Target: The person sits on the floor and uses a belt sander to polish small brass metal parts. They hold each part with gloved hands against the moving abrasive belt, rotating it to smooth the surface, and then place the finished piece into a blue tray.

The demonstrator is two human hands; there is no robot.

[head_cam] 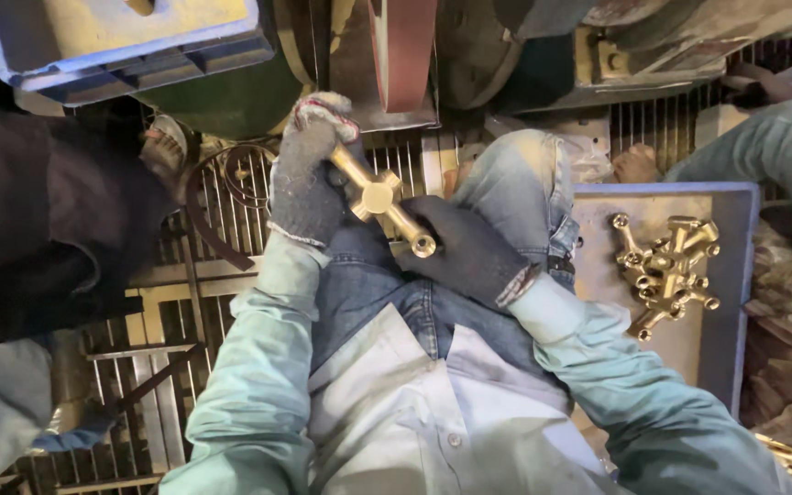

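Over the person's lap, a brass fitting (379, 198) is lying slantwise between both gloved hands. It is shining yellow, shaped like a cross, with a squared hub in the middle and round open ends on its arms. The left hand (309, 170) is clamping its fingers round the upper arm, and the right hand (467, 249) is closing round the lower arm, whose open end is poking out beside the thumb. Jeans (506, 183) are showing directly beneath. To the right, a blue tray (735, 275) is holding a heap of similar brass fittings (669, 270). Ahead, a reddish sanding belt (403, 50) is hanging just beyond the left hand, above a metal grate (176, 321).
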